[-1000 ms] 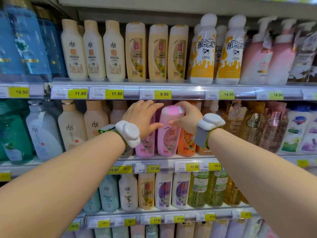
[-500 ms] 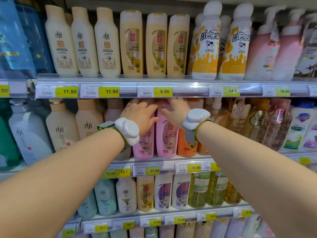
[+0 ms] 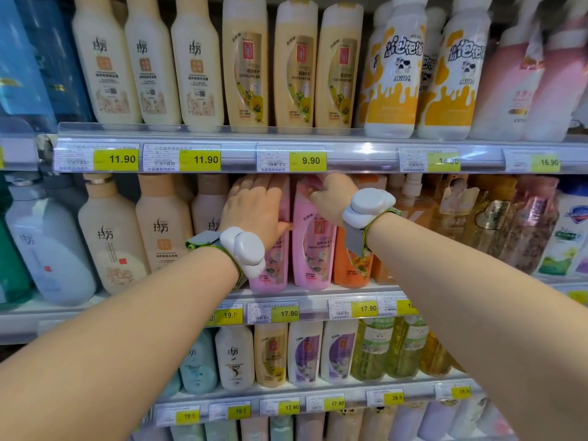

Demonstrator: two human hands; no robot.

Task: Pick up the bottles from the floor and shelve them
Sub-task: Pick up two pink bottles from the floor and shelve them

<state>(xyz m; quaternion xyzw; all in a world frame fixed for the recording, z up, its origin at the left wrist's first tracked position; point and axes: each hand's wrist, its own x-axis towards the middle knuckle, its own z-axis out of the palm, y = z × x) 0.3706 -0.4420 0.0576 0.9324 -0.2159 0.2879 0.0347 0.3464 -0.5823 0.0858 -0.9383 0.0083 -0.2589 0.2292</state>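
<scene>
Two pink bottles stand side by side on the middle shelf (image 3: 318, 292). My right hand (image 3: 334, 198) grips the top of the right pink bottle (image 3: 313, 249), which stands upright with its cap under the shelf above. My left hand (image 3: 254, 208) lies flat with straight fingers against the upper front of the left pink bottle (image 3: 273, 272); its thumb reaches into the gap between the two bottles. Both wrists carry white sensor bands.
An orange bottle (image 3: 350, 272) stands right of the pink pair and cream bottles (image 3: 165, 230) to the left. The upper shelf rail (image 3: 366, 154) with price tags hangs just above my fingers. Rows of bottles fill the shelves above and below.
My right hand has set the right pink bottle upright and deeper into the shelf, beside the other pink one. My left hand slid up onto the left bottle's front. The view moved closer.
</scene>
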